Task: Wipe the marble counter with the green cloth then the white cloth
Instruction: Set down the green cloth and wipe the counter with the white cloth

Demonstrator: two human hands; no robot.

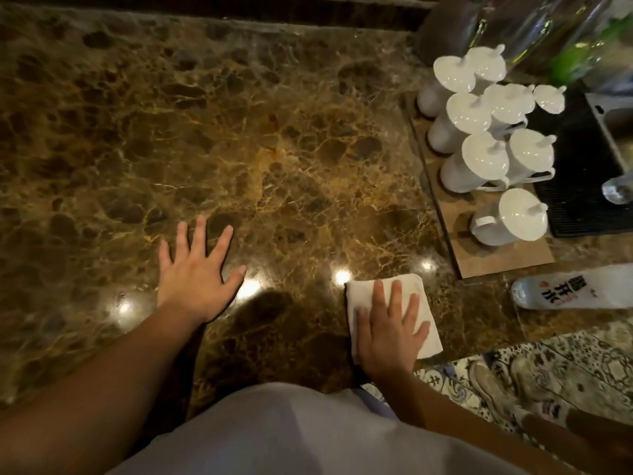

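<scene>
A folded white cloth (pixel 418 296) lies flat on the brown marble counter (pixel 239 132), near its front edge. My right hand (pixel 387 330) presses down on the cloth with fingers spread, covering its lower left part. My left hand (pixel 195 272) rests palm down on the bare marble to the left, fingers apart and holding nothing. No green cloth is in view.
Several white lidded cups (pixel 479 132) stand on a wooden board (pixel 496 255) at the right. Beyond it lie a black ribbed mat (pixel 575 200) and a metal tray (pixel 613 125). A labelled bottle (pixel 575 291) lies on its side at the counter's right end. Patterned floor tiles (pixel 548 365) show below.
</scene>
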